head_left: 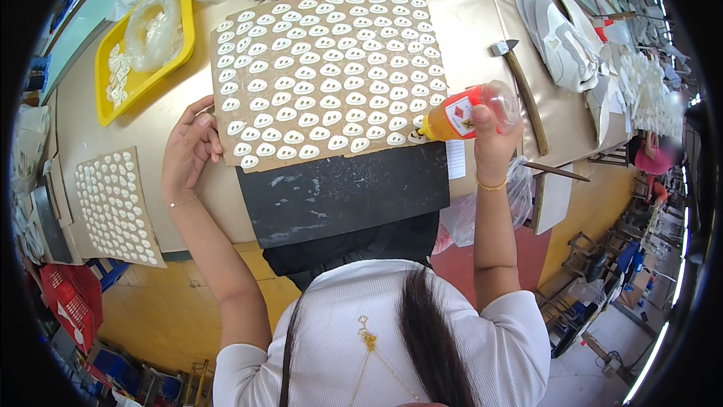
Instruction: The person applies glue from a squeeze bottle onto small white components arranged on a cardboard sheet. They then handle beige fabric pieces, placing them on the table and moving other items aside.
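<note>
A brown cardboard sheet (248, 79) lies before me, covered with rows of small white oval pieces (308, 118), each with two dark marks. My right hand (495, 140) is wrapped round a red squeeze bottle (476, 109) with a clear base and a yellow nozzle. The bottle is tipped to the left, and its nozzle tip meets a white piece near the sheet's lower right corner. At the sheet's left edge, my left hand (194, 147) has its fingers curled against the cardboard; part of its grip is hidden.
A black board (346, 200) sits under the sheet's near edge. Left stand a yellow tray (105, 98) with a bag and white pieces, and a second filled cardboard sheet (120, 207). A hammer (527, 94) and white shoe-shaped parts (561, 45) lie right. Another person (654, 160) is far right.
</note>
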`<move>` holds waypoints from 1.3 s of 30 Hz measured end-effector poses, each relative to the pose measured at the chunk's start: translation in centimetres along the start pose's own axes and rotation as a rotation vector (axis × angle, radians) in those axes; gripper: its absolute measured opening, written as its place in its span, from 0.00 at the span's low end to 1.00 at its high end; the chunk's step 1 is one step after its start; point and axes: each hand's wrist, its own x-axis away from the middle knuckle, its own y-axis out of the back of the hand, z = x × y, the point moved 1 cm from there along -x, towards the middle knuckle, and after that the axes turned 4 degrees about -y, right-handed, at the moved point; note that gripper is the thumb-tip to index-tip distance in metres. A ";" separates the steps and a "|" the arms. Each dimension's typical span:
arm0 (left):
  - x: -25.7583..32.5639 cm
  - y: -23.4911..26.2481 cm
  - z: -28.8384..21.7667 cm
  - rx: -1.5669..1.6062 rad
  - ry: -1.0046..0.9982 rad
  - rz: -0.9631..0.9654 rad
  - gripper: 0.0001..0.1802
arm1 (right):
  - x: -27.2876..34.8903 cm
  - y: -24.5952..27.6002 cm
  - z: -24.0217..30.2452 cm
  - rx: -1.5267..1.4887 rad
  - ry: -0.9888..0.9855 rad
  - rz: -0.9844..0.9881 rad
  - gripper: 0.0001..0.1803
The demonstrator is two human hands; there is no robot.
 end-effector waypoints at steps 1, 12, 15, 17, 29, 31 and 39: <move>0.0 0.0 0.0 0.006 -0.003 -0.002 0.21 | -0.1 -0.4 0.4 0.028 0.024 0.004 0.20; -0.1 -0.1 0.1 -0.009 -0.005 -0.011 0.21 | -0.3 0.3 1.8 0.287 0.133 0.023 0.14; -0.2 -0.1 0.1 -0.022 -0.004 -0.017 0.21 | 0.1 0.7 1.8 0.295 0.141 -0.016 0.13; -0.2 -0.2 0.1 -0.030 -0.005 -0.021 0.21 | 0.5 0.8 1.9 0.307 0.107 -0.033 0.13; -0.1 -0.5 0.0 -0.027 -0.026 -0.016 0.22 | 2.0 1.3 1.3 0.218 0.219 -0.058 0.19; -0.1 -0.6 -0.1 -0.034 -0.025 -0.022 0.22 | 2.3 1.2 1.2 0.203 0.200 -0.059 0.19; -0.1 -0.4 0.2 -0.021 -0.029 -0.012 0.22 | 2.4 0.2 0.9 0.161 0.226 -0.055 0.18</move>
